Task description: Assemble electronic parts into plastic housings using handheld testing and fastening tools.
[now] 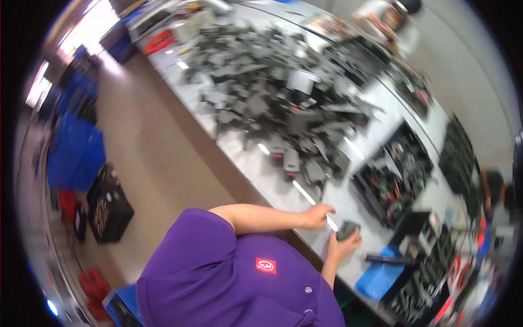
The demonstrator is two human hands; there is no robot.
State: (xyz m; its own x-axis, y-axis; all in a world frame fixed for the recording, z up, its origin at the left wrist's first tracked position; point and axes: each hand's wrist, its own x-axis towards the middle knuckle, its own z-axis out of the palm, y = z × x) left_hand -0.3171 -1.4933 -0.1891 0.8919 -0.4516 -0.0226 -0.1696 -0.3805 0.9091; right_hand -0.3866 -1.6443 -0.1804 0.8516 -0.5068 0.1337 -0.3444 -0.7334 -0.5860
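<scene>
My right hand (343,246) is closed around a small dark grey plastic casing (347,230) just above the white worktable (248,163). To its left is my left hand (317,216), a little apart from the casing, with loosely curved fingers and nothing seen between them. Motion blurs both hands. Beyond them spreads a large heap of grey plastic casings (256,103). One grey piece with a red-tipped end (291,162) lies at the heap's near edge.
A black tray of circuit boards and wires (392,169) stands right of my hands. Nearer are a blue bag (381,278) and a bin of dark parts (417,294). Another person (389,24) sits across the table. Blue crates (76,152) and a black crate (109,210) stand left on the floor.
</scene>
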